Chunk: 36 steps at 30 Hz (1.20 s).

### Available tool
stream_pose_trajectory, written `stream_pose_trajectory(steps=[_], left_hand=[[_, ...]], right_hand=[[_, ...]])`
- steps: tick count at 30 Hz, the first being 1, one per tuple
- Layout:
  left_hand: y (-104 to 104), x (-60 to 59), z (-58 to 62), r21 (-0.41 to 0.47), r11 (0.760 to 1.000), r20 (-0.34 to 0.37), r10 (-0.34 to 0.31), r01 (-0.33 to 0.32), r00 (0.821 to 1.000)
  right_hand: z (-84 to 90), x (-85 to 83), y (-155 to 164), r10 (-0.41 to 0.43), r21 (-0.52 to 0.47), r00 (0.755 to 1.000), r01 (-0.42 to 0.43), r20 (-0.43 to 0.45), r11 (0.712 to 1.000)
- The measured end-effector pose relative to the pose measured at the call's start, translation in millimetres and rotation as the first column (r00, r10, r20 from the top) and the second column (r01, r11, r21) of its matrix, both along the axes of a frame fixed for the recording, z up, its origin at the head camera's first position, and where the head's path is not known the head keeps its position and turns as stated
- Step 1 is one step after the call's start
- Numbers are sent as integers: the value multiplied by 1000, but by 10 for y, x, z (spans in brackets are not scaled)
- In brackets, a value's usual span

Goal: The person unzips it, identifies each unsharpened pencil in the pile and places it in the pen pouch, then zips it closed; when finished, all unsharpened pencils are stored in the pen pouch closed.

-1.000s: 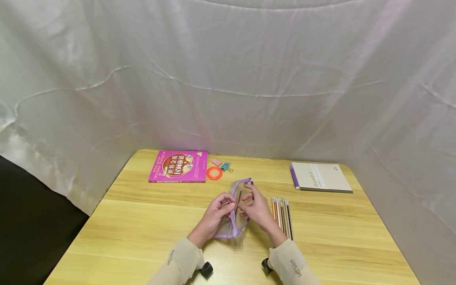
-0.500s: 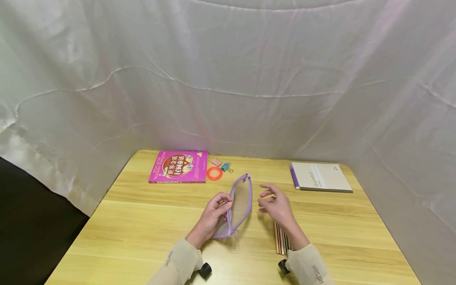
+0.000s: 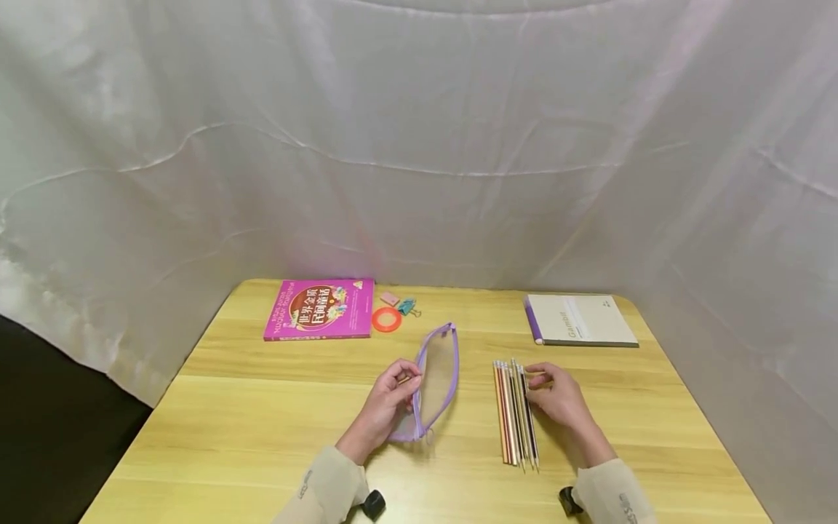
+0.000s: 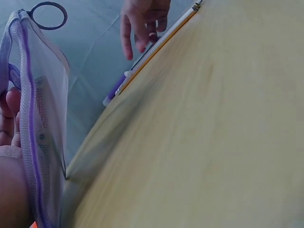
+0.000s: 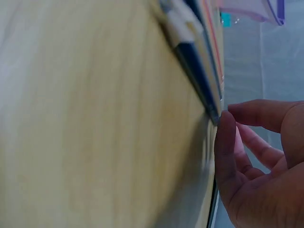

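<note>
My left hand (image 3: 385,399) pinches the near side of a see-through mesh zip pouch (image 3: 440,378) with purple edging. Its mouth gapes toward the right, and a ring (image 4: 49,15) hangs at one end of the zip. To the right, several pencils (image 3: 512,415) lie side by side on the table, tips toward me. My right hand (image 3: 561,397) is at their right side, fingertips right by the eraser end of a dark pencil (image 5: 195,76). In the right wrist view, its thumb and index finger are bent close to each other beside that end.
A pink book (image 3: 321,309) lies at the back left of the table (image 3: 262,422). Beside it are an orange tape roll (image 3: 387,319), a pink eraser (image 3: 390,298) and a teal binder clip (image 3: 407,306). At the back right lies a notebook (image 3: 589,320) with a purple pen (image 3: 533,320) along its edge.
My right hand had a pencil at the pouch's mouth; it has let go and moved right to the row of pencils. The left hand keeps hold of the pouch.
</note>
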<state>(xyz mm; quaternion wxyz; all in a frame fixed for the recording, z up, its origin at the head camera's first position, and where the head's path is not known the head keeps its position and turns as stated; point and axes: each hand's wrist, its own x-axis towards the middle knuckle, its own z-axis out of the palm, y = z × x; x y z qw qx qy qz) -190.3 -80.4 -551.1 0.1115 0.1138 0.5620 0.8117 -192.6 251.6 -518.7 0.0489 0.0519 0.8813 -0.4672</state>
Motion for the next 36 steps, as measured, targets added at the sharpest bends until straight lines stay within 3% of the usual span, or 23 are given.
stream_pose_trajectory(steps=[6, 16, 29, 36], left_hand=[[-28, 51, -41, -14, 1000, 0, 0, 0, 1000], [-12, 26, -54, -19, 1000, 5, -5, 5, 1000], [23, 18, -49, -13, 1000, 15, -9, 9, 1000], [40, 5, -47, -8, 1000, 13, -17, 17, 1000]], right_hand=[[-94, -5, -2, 4, 2, 999, -4, 53, 1000], [-92, -143, 23, -4, 6, 999, 4, 48, 1000], [-39, -123, 28, 47, 105, 999, -49, 19, 993], [-37, -127, 76, 44, 103, 999, -45, 15, 994]])
